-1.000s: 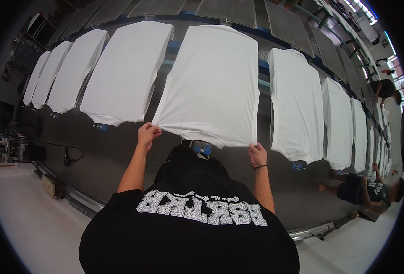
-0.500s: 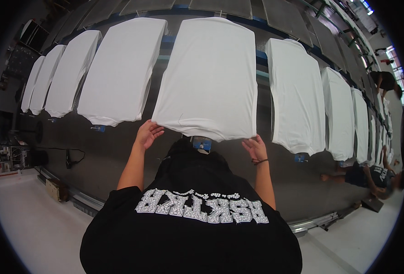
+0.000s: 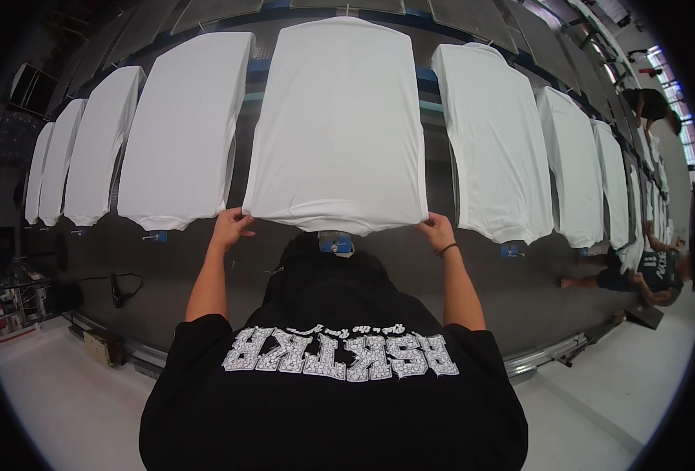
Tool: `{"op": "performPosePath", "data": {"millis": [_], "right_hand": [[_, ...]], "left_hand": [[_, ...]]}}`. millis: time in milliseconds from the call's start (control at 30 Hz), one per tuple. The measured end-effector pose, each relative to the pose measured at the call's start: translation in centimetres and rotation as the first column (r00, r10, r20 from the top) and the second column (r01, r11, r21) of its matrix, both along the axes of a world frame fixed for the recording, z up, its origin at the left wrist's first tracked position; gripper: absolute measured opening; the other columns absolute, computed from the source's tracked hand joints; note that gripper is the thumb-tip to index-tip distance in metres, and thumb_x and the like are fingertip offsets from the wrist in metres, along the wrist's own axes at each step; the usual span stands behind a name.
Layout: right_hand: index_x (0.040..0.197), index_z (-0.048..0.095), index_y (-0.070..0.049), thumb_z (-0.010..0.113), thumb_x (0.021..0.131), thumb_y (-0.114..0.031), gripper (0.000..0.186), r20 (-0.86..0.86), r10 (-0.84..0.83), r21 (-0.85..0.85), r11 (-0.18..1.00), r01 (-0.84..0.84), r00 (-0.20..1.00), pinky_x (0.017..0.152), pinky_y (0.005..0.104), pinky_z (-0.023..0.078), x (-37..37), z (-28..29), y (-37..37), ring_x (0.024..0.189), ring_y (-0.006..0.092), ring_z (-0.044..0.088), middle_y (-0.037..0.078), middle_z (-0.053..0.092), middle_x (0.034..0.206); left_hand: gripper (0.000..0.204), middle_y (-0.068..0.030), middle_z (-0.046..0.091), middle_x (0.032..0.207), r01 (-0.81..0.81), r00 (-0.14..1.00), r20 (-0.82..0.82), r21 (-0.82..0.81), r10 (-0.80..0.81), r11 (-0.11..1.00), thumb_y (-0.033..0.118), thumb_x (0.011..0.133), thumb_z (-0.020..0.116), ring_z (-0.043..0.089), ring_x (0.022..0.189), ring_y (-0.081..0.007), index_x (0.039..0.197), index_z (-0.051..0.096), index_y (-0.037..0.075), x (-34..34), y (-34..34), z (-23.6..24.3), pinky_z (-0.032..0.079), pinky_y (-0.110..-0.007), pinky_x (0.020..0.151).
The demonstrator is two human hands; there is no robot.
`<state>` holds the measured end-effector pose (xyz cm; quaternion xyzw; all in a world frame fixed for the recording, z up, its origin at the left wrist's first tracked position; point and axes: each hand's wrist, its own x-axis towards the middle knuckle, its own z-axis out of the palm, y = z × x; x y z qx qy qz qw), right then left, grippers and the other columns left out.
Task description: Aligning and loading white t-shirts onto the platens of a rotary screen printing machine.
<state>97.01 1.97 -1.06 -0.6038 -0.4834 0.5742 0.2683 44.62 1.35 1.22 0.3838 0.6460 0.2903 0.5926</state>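
Note:
A white shirt (image 3: 336,129) is stretched flat over a board in front of me, with small wrinkles along its near hem. My left hand (image 3: 232,228) pinches the hem at the left near corner. At the opposite corner, the fingers of my right hand (image 3: 439,231) are closed on the same hem. The cloth spans tautly between both hands, bunching slightly at the middle. Under the hem a blue metal bracket (image 3: 334,244) of the board sticks out toward my body. Most of the board itself is hidden by the fabric.
More white shirts on boards stand in a row to the left (image 3: 184,129) and right (image 3: 498,149). A co-worker (image 3: 658,271) handles a white garment at the far right; another person (image 3: 652,106) is beyond. A metal floor rail (image 3: 532,363) runs behind me.
My right hand has closed from a looser hold to a pinch on the hem corner. Both hands and the whole row appear shifted slightly left in the picture.

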Motion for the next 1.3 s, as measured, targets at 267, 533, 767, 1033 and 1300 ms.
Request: {"op": "performPosePath", "data": {"millis": [267,533,767,1033,1300], "right_hand": [[0.11,0.055,0.001,0.06,0.072,0.003,0.038,-0.195,-0.246,0.049,0.964,0.26,0.949,0.065,0.028,0.051,-0.7,-0.6,-0.1,0.086,0.0142,0.06,0.008,0.062,0.101],[0.096,0.059,-0.006,0.056,0.066,0.004,0.031,0.435,-0.459,0.775,0.629,-0.062,0.775,0.084,0.0392,0.04,-6.2,5.2,-2.0,0.098,0.0283,0.051,0.01,0.056,0.099],[0.09,0.063,-0.012,0.07,0.068,-0.015,0.023,0.535,0.008,0.725,0.51,-0.463,0.845,0.085,0.041,0.037,-14.8,6.5,-2.2,0.101,0.0273,0.048,0.005,0.053,0.103],[0.091,0.058,-0.006,0.059,0.078,-0.008,0.013,0.525,0.145,0.715,0.46,-0.527,0.839,0.087,0.0406,0.036,-15.7,6.8,-0.8,0.098,0.0239,0.049,0.004,0.056,0.096],[0.092,0.055,-0.006,0.053,0.083,-0.008,0.009,0.354,-0.034,0.597,0.777,-0.198,0.935,0.072,0.0396,0.041,-17.4,6.4,0.2,0.075,0.0302,0.054,0.01,0.059,0.082]], "left_hand": [[0.03,-0.0065,0.06,0.092,-0.172,0.984,0.055,0.047,0.17,0.984,-0.001,0.081,0.057,0.06,0.079,-0.0158,0.111,0.057,0.002,2.5,-0.6,1.0,0.057,-0.032,0.064],[0.035,-0.0117,0.055,0.103,0.292,0.649,-0.662,0.672,0.375,0.681,-0.001,0.066,0.058,0.049,0.101,-0.0314,0.1,0.056,0.006,8.9,-1.1,5.9,0.04,-0.041,0.086],[0.033,-0.0068,0.055,0.105,0.676,0.646,-0.763,0.548,-0.038,0.493,0.011,0.07,0.068,0.051,0.102,-0.0248,0.102,0.06,0.01,14.8,-2.2,5.4,0.038,-0.04,0.087],[0.029,-0.006,0.056,0.101,0.7,0.669,-0.738,0.587,-0.085,0.408,0.015,0.071,0.067,0.051,0.097,-0.0239,0.099,0.06,0.011,16.1,-1.3,6.2,0.037,-0.038,0.084],[0.011,-0.0028,0.055,0.086,0.698,0.611,-0.753,0.366,-0.245,0.616,0.012,0.077,0.058,0.05,0.085,-0.0246,0.087,0.063,0.014,16.6,1.2,5.5,0.035,-0.037,0.073]]}}
